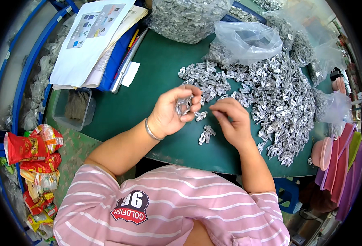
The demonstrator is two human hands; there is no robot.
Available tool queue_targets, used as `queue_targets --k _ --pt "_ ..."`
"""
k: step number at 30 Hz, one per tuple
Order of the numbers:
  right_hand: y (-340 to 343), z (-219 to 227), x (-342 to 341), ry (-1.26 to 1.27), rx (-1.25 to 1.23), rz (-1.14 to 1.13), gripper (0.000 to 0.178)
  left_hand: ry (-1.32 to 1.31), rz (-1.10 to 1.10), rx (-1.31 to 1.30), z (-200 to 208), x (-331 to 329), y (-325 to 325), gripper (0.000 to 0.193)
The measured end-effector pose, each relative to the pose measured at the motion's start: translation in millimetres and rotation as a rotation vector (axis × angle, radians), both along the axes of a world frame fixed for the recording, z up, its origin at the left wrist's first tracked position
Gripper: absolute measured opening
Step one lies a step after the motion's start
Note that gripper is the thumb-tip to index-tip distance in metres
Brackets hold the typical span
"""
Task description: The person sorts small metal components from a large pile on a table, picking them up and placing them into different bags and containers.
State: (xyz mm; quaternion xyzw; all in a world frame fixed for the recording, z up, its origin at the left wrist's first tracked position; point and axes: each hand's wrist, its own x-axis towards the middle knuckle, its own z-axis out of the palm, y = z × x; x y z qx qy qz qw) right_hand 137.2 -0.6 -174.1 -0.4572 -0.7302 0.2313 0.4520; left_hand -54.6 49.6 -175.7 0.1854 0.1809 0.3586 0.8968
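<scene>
Several small silver metal clips lie in my left hand (pixel 170 110), whose fingers curl round them with the palm turned up. Just right of it is my right hand (pixel 233 121), its fingers bent together toward the thumb above the table; whether a piece is between the fingertips, I cannot tell. A few loose metal clips (pixel 206 135) rest on the green table (pixel 156 57) below and between both hands. Beyond the hands, a wide heap of the same metal clips (pixel 281 102) spreads over the right side of the table.
A clear bag full of clips (pixel 187 20) stands at the back, beside an opened plastic bag (pixel 248 41). Papers (pixel 90 45) lie on a blue folder at the left, near a clear plastic box (pixel 74 108). Red packets (pixel 33 147) hang by a blue rack; a pink container (pixel 321 153) is at right.
</scene>
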Motion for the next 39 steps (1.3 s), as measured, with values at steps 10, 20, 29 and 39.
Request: queue_targets --k 10,20,29,39 --pt "-2 -7 2 -0.071 -0.12 -0.012 0.011 0.402 0.117 0.296 5 5 -7 0.009" --pt "-6 -5 0 0.452 -0.324 0.125 0.018 0.687 0.304 1.198 -3 16 -17 0.019" --pt "-11 -4 -5 0.519 -0.155 0.085 0.026 0.359 -0.008 0.161 1 9 -14 0.014" --pt "1 -7 -9 -0.262 -0.049 -0.064 0.012 0.072 0.028 0.01 6 3 -4 0.014"
